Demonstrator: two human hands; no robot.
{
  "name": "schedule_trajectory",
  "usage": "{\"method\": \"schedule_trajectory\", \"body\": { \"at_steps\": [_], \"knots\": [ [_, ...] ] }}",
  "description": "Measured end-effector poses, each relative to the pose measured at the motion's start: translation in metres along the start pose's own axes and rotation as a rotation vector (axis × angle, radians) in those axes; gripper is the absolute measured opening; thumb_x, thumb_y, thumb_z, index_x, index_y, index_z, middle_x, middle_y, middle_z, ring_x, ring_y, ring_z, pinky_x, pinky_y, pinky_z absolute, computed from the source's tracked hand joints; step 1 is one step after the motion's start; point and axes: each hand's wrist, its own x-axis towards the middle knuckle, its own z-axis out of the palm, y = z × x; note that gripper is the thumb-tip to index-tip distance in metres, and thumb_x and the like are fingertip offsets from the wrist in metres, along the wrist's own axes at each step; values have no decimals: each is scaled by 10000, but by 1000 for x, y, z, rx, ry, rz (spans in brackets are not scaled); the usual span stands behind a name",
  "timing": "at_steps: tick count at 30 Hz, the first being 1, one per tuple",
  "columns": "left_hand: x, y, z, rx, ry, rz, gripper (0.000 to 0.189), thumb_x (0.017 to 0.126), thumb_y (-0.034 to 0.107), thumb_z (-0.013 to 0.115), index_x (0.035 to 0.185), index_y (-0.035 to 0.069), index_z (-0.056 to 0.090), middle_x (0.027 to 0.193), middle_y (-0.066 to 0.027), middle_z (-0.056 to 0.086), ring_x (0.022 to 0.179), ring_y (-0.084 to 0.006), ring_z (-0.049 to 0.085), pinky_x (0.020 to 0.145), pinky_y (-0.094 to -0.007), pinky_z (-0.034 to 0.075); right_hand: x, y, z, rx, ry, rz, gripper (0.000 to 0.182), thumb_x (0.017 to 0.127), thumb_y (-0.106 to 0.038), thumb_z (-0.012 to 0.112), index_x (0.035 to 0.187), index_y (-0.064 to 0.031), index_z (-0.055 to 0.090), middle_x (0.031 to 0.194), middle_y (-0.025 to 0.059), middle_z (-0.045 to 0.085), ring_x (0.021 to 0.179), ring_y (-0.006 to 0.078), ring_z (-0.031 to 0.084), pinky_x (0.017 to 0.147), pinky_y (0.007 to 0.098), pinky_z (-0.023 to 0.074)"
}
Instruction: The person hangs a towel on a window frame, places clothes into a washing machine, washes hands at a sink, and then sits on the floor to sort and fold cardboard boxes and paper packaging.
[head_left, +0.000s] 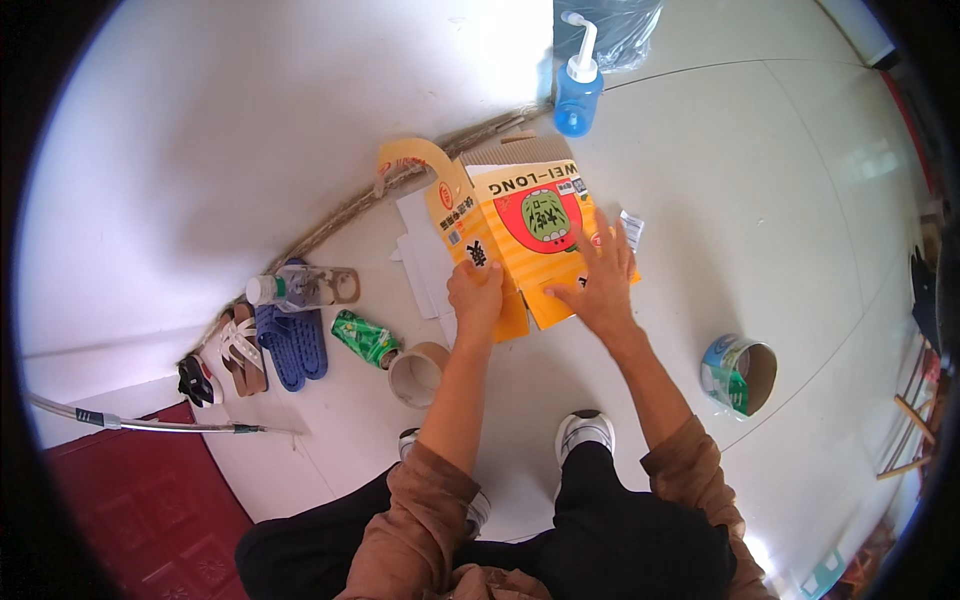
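A flattened yellow cardboard box (504, 196) with a red cartoon mouth printed on it lies on the floor against the wall. Its corrugated edge faces the wall, and a torn yellow strip (409, 152) curls up at its left. My left hand (477, 298) grips a folded side panel near the lower left, thumb on top. Over the lower right of the print, my right hand (602, 281) is spread with fingers apart; whether it presses on the cardboard I cannot tell. White cardboard sheets (421, 262) lie partly beneath the box. A small label with a barcode (631, 229) shows past my right fingers.
A blue squeeze bottle (577, 101) stands by the wall corner. Left are a crushed green can (363, 337), a cut cardboard ring (415, 376), a clear plastic bottle (311, 288), blue slippers (294, 341) and sandals (244, 349). A cut-open round container (739, 375) sits to the right.
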Motion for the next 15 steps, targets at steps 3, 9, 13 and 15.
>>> {"method": "schedule_trajectory", "body": {
  "at_steps": [3,9,13,15],
  "knots": [
    [-14,35,27,-185,-167,-78,713,798,427,810,1199,-86,519,1194,-208,587,1060,-320,616,914,-395,505,1,54,10,137,-233,158,1024,640,-585,843,1481,-160,443,1575,189,301,1469,416,216,1149,576,212],
    [-36,89,37,-243,-264,-93,924,692,360,914,1284,-122,393,1229,-204,587,1083,-265,638,919,-350,527,0,65,14,226,-309,117,990,666,-690,775,1468,-188,481,1555,200,326,1455,421,243,1154,566,215],
    [-27,79,41,-135,-222,-18,896,694,245,914,1305,-128,375,1235,-208,587,1094,-249,636,897,-319,535,1,64,14,206,-316,83,989,668,-728,744,1467,-204,487,1542,195,343,1448,424,252,1137,572,243],
    [-27,76,42,-228,-281,32,791,748,177,867,1300,-119,384,1218,-196,593,1080,-237,635,902,-321,539,0,63,14,190,-307,79,984,667,-728,746,1464,-211,490,1547,189,337,1447,434,245,1134,578,240]
  ]
}}
